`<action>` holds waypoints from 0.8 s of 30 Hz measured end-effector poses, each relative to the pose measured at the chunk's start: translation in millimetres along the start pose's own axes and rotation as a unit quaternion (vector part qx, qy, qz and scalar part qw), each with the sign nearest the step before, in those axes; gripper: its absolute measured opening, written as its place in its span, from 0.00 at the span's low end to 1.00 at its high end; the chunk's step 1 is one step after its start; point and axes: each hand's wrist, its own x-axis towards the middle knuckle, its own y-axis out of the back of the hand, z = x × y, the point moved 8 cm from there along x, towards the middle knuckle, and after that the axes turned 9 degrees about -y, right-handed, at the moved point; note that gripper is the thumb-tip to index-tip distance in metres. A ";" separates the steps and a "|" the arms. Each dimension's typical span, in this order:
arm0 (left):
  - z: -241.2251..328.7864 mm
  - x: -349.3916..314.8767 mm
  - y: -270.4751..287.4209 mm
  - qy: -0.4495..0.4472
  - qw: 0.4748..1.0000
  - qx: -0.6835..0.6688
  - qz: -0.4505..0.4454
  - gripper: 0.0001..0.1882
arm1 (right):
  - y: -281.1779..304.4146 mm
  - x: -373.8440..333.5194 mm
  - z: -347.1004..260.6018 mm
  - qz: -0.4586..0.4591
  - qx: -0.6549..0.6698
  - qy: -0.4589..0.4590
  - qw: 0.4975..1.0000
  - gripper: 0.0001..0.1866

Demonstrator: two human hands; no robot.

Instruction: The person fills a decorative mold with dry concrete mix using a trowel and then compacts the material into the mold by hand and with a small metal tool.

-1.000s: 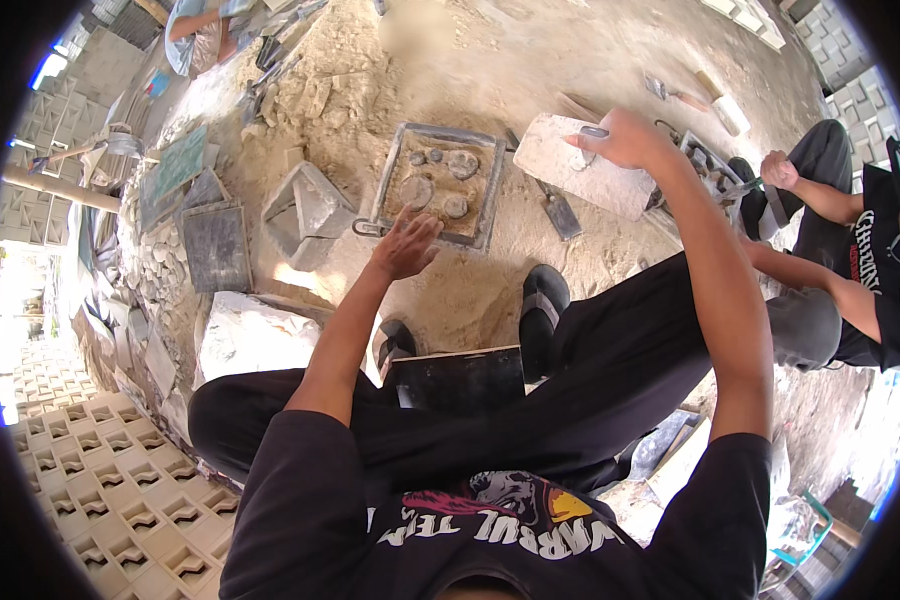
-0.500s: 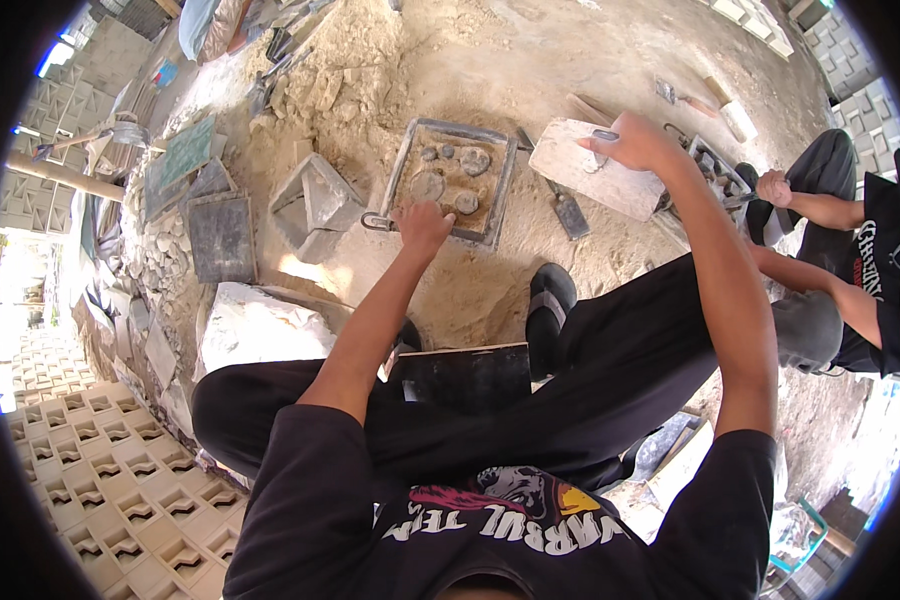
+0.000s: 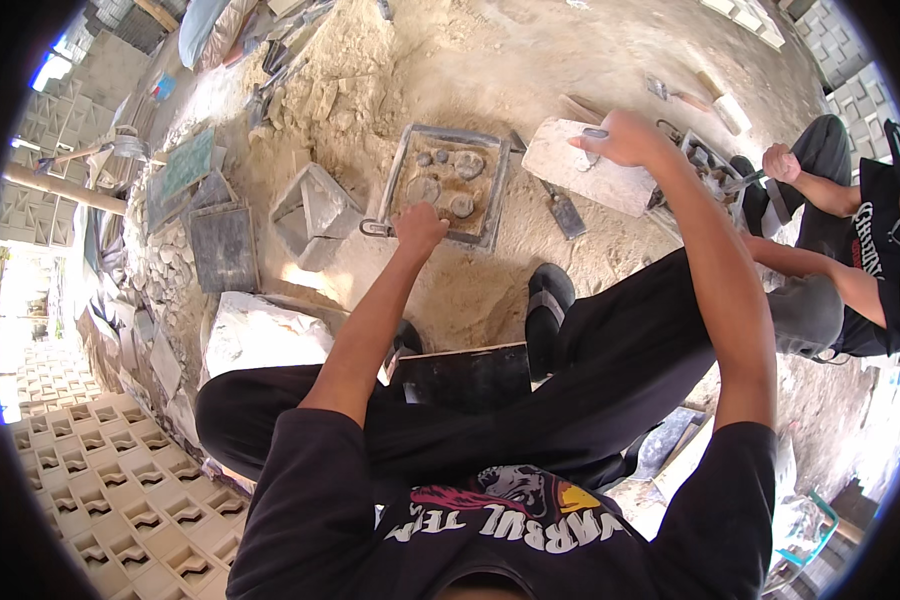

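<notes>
My left hand [image 3: 420,226] is closed at the near-left corner of a square grey mould frame [image 3: 501,190] filled with sandy material. A metal loop [image 3: 374,228] sticks out beside its knuckles; what the fingers hold, if anything, is hidden. Several round grey lumps, one a wide disc [image 3: 424,190], sit in the sand inside the frame. Right of the frame, my right hand [image 3: 625,140] grips a pale rectangular board [image 3: 570,165] from above, thumb on its upper face. A small dark piece shows by the thumb, too unclear to name.
A dark flat-bladed tool [image 3: 567,215] lies below the board. Left are a triangular-sided mould [image 3: 315,210] and dark slabs [image 3: 223,245]; a sand heap [image 3: 335,100] rises behind. At right, a co-worker's hand [image 3: 781,163] holds a tool near another filled frame [image 3: 705,165].
The pale board and my right hand have shifted slightly left. My left hand stays at the frame's corner, its fingers drawn in a little. The co-worker's hand has risen.
</notes>
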 end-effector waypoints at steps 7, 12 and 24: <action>1.9 7.7 -0.3 -0.013 1.000 0.001 0.021 0.18 | -3.3 -4.4 0.4 -0.011 -0.004 -0.008 1.000 0.44; -11.0 11.9 -0.2 -0.005 0.995 -0.092 0.036 0.15 | -2.9 -3.2 1.6 -0.005 -0.012 -0.006 1.000 0.44; -21.3 18.3 18.6 -0.064 0.978 -0.056 0.193 0.32 | -2.6 -5.6 -7.7 -0.013 -0.019 -0.005 1.000 0.43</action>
